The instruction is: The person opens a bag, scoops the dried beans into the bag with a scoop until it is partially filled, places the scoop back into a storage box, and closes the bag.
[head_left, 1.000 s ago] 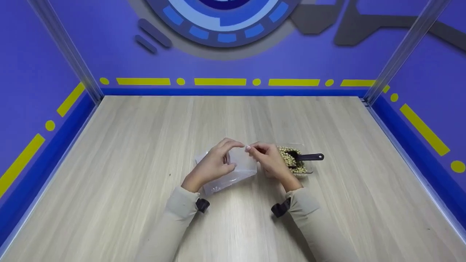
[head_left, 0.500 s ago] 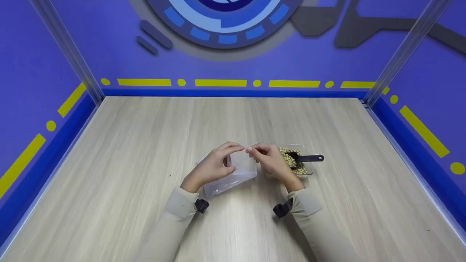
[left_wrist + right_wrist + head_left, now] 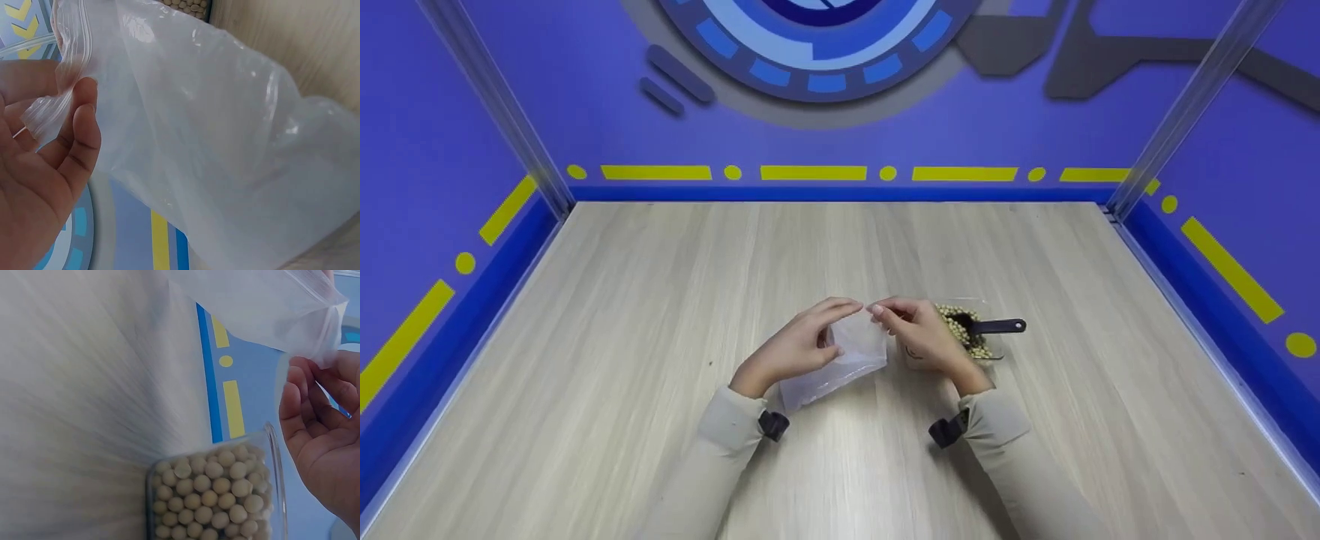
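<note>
A translucent plastic zip bag (image 3: 859, 345) hangs between the two hands, its lower part slanting toward the person. At its left top corner the left hand (image 3: 789, 346) grips the ridged zip strip (image 3: 79, 50), which passes between the fingers in the left wrist view. The right hand (image 3: 919, 330) pinches the bag's other top corner between thumb and fingertips, as the right wrist view shows. Just beyond the right hand stands a clear plastic box (image 3: 275, 461) of round pale beans (image 3: 209, 498). A black scoop (image 3: 999, 326) lies in the beans, its handle sticking out to the right.
The wood-grain tabletop (image 3: 660, 300) is bounded by a blue back wall (image 3: 825, 142) and side walls with yellow marks. Metal posts (image 3: 1192, 112) rise at the back corners. Each wrist carries a small black camera (image 3: 774, 425).
Hands and bag stay nearly in place. The right forearm has shifted slightly to the right, and the bag's lower part has shifted a little.
</note>
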Demonstrator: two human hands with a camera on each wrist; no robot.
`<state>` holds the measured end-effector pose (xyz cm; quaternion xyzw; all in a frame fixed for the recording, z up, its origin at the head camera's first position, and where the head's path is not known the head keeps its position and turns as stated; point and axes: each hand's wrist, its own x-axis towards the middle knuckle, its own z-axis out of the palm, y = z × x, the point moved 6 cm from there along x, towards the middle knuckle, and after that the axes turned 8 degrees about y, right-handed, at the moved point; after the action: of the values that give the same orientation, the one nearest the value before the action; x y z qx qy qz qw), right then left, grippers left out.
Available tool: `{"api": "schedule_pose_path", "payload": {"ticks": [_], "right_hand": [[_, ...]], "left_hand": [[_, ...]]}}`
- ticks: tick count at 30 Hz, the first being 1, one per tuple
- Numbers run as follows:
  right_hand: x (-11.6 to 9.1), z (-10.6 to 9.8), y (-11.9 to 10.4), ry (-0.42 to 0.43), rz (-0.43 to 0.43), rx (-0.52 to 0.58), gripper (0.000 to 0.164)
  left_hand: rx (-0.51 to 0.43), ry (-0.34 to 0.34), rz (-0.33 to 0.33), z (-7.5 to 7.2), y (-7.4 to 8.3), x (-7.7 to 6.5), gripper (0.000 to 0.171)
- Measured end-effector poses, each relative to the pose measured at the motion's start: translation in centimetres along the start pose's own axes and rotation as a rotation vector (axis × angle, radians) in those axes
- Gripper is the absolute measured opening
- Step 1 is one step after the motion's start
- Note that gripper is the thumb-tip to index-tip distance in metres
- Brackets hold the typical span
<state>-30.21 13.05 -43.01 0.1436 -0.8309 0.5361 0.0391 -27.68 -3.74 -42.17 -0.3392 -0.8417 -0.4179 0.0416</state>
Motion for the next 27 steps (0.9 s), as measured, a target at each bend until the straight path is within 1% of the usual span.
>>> {"api": "schedule_pose_path", "payload": {"ticks": [3,7,14,21,27], "right_hand": [[0.2,-0.2,0.8,-0.009,-0.014,0.004,0.029],[0.2,-1.0,0.7,-0.011,-0.054,-0.020,0.031],[0.2,-2.2,0.0,-0.012,-0.158,-0.141,0.031],[0.4,-3.4,0.0,-0.028,-0.202,-0.207,0.031],[0.1,-4.8,0.1,-0.040,-0.233,-0.296,0.032]], "left_hand": [[0.008,-0.006,-0.005,0.1,-0.1,0.0,0.062],[0.013,-0.014,-0.018,0.1,-0.2,0.0,0.062],[0.004,-0.033,-0.040,0.2,-0.3,-0.1,0.063],[0.003,-0.054,-0.065,0.2,-0.6,-0.2,0.064],[0.004,-0.052,-0.067,0.3,-0.7,-0.1,0.064]]}}
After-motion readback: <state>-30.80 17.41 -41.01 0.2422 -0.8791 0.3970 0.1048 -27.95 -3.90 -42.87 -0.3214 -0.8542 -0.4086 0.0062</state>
